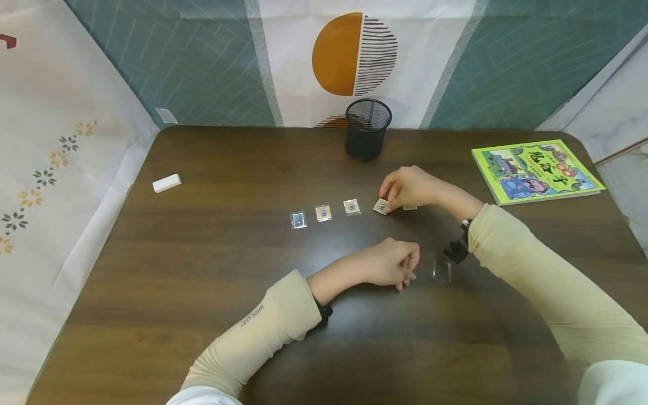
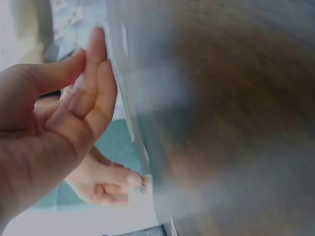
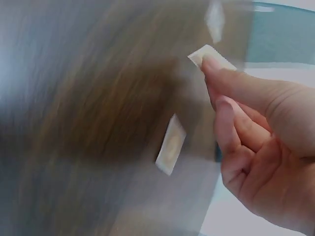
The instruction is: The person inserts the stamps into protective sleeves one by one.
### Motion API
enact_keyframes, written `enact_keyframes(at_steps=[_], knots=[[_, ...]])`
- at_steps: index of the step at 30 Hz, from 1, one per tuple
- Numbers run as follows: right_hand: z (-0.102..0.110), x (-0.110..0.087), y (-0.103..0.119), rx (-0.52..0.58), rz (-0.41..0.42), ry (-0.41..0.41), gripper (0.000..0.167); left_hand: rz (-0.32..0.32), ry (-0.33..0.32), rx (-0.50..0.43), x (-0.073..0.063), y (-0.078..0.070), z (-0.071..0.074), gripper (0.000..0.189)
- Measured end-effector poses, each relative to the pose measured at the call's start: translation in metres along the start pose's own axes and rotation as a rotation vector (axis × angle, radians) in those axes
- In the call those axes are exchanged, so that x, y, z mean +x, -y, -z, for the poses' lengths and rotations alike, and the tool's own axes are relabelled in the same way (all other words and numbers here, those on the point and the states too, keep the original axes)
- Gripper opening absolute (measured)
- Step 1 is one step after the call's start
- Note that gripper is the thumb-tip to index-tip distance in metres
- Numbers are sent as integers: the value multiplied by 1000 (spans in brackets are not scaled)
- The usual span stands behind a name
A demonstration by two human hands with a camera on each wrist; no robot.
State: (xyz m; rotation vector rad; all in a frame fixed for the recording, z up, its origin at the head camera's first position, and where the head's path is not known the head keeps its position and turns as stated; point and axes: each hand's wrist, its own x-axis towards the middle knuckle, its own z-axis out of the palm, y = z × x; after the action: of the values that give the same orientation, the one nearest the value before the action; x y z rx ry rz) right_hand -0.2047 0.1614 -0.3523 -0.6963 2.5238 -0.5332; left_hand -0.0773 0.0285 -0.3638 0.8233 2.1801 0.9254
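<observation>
My right hand (image 1: 411,187) pinches a small square cream stamp (image 1: 381,206) between thumb and fingertips, just above the table. In the right wrist view this stamp (image 3: 199,55) shows a finely toothed edge. To its left, two cream stamps (image 1: 323,213) (image 1: 351,206) and a blue-bordered one (image 1: 298,220) lie in a row, in clear plastic sleeves. Another pale piece (image 1: 410,207) is partly hidden beneath the right hand. My left hand (image 1: 390,263) hovers nearer the front, fingers loosely bent, holding nothing. A clear plastic sleeve (image 1: 442,271) lies to its right.
A black mesh pen holder (image 1: 365,135) stands at the table's back edge. On the far right lies a green illustrated book (image 1: 539,170). A white eraser-like block (image 1: 166,183) sits at the left. The brown table (image 1: 177,270) meets a patterned cloth behind.
</observation>
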Motion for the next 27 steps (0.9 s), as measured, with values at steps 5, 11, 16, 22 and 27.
enact_keyframes(at_steps=[5,11,16,22,27], knots=[[0,-13,5,249,-49,-2,24,-31,-3,-118,-13,8,7,35],[4,-35,12,579,-149,-50,31,-75,-136,-167,-26,11,10,22],[9,-60,12,654,-130,-172,32,-122,-368,-130,-33,10,17,11],[17,-89,18,696,-35,-280,31,-65,-706,-327,-36,8,30,26],[24,-106,28,696,82,-475,26,-83,-950,-329,-34,10,39,15]])
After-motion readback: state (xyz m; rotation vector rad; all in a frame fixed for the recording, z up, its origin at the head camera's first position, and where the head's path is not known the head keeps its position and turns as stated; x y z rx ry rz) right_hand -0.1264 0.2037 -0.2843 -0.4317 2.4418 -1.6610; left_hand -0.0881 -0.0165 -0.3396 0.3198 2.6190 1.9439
